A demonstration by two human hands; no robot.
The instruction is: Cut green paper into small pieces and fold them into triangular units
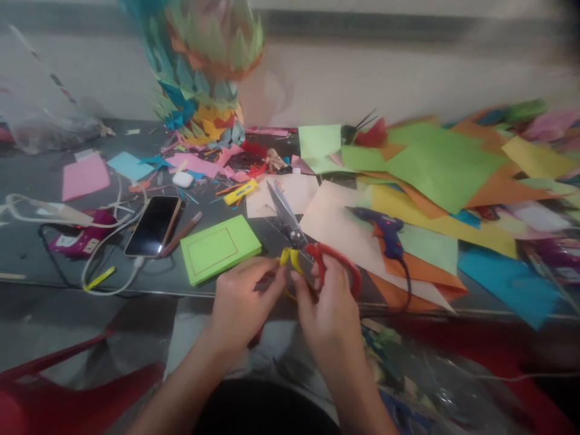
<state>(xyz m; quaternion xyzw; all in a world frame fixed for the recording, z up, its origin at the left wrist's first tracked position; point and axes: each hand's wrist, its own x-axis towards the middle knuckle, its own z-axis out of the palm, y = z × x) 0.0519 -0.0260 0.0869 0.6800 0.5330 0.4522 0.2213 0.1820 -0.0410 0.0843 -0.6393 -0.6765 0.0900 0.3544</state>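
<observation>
My right hand (333, 302) is closed on scissors with red handles (351, 272). The metal blades (283, 208) point away from me and slightly left. In front of it, my left hand (244, 299) pinches a small bent yellow strip (294, 260), apparently paper, close to the scissors' pivot. Part of this strip is hidden by my fingers, and I cannot tell whether my right thumb touches it too. Just beyond my left hand lies a light green paper stack (220, 248) with a rectangle outlined on top.
A phone (154, 226) with a white cable lies left. A purple glue gun (389, 235) rests right on coloured paper sheets (444, 163). At the back stands a tall paper-covered form (208, 78). Scraps surround a yellow cutter (240, 192). A red chair (81, 393) is lower left.
</observation>
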